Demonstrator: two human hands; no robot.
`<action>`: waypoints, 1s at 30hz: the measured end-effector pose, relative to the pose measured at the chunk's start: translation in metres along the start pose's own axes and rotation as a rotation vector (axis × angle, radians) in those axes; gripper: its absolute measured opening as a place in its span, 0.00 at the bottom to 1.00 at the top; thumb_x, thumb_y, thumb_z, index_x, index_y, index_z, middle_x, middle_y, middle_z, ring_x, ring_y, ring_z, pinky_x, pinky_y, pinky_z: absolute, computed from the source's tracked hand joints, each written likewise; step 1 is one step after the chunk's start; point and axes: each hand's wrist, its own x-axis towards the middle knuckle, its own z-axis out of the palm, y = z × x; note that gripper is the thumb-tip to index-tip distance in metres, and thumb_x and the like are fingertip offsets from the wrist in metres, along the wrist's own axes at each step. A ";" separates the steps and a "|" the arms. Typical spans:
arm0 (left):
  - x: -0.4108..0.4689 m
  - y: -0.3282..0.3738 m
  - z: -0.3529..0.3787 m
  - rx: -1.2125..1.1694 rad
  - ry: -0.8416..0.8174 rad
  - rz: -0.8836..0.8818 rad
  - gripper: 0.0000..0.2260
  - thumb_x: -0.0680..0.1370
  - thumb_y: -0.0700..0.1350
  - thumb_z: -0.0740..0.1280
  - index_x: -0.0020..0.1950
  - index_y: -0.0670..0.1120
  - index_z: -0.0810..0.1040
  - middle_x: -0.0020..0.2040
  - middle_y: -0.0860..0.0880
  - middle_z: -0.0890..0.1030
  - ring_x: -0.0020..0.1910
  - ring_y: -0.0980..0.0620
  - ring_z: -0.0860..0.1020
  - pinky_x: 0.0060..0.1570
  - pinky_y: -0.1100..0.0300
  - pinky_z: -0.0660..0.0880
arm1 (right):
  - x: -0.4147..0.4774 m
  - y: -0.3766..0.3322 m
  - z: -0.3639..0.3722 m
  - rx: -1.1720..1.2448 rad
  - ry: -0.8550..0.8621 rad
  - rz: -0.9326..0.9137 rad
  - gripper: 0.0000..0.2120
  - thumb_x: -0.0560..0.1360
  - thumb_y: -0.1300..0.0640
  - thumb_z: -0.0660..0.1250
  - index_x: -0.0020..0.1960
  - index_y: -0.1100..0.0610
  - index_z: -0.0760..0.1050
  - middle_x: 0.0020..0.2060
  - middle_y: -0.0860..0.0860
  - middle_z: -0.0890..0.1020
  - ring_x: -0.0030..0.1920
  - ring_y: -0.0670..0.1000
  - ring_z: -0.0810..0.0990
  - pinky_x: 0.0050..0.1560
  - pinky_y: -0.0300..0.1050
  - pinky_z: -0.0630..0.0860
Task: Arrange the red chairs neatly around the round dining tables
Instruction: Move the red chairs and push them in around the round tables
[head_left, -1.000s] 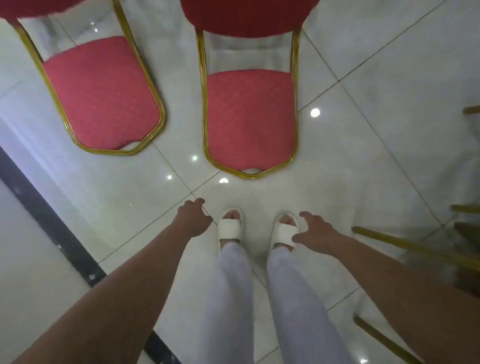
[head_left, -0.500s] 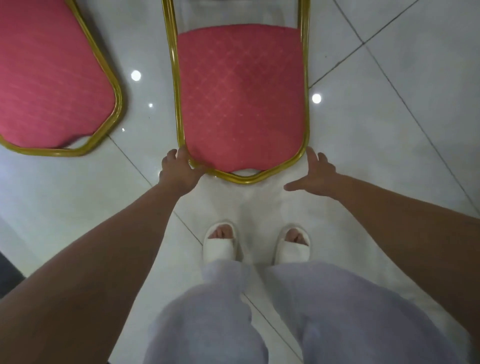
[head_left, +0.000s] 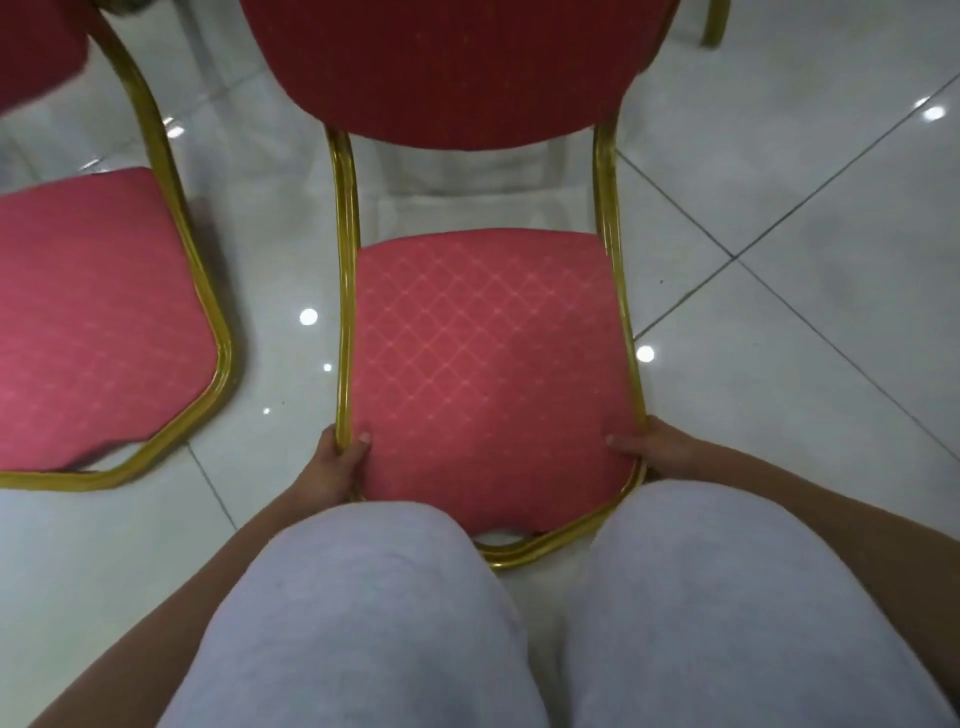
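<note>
Hands (head_left: 336, 465) (head_left: 662, 453) now grip chair (head_left: 483, 364) on glossy tiled floor (head_left: 789, 374)

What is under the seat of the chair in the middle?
Only the gold frame and white floor show around the seat. It hides the legs and the fingers of the left hand and right hand.

Materials and finishes: chairs, floor, trousers.
The centre chair (head_left: 488, 364) has a seat pad of matt red woven cloth with a faint diamond lattice. Its backrest (head_left: 457, 62) is darker red cloth with a fine fleck. Its frame (head_left: 348, 291) is gold-coloured metal tube, smooth and glossy. The left chair (head_left: 93, 322) has the same matt red cloth and glossy gold tube. The floor (head_left: 779, 389) is pale polished tile with bright lamp reflections and thin dark joints. The trousers (head_left: 363, 623) are pale, soft, matt cloth.
</note>
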 end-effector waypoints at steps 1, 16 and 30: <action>0.001 -0.003 -0.001 0.001 0.009 0.006 0.23 0.82 0.53 0.62 0.75 0.48 0.62 0.60 0.48 0.76 0.48 0.59 0.77 0.41 0.62 0.75 | 0.002 0.002 0.001 0.078 -0.008 -0.020 0.28 0.73 0.58 0.73 0.71 0.62 0.70 0.56 0.56 0.84 0.55 0.56 0.83 0.54 0.55 0.80; -0.039 0.022 -0.002 0.087 0.095 -0.219 0.26 0.84 0.58 0.53 0.71 0.38 0.69 0.62 0.41 0.77 0.46 0.49 0.78 0.43 0.59 0.73 | -0.043 -0.004 0.019 0.139 0.091 0.029 0.20 0.78 0.62 0.68 0.68 0.66 0.72 0.59 0.61 0.81 0.56 0.60 0.81 0.59 0.56 0.77; -0.307 0.239 -0.085 0.007 0.119 -0.361 0.17 0.84 0.56 0.55 0.56 0.42 0.71 0.53 0.41 0.76 0.51 0.41 0.76 0.46 0.48 0.76 | -0.378 -0.150 -0.010 0.174 0.164 0.210 0.16 0.78 0.50 0.68 0.61 0.57 0.70 0.49 0.53 0.79 0.49 0.57 0.78 0.47 0.57 0.77</action>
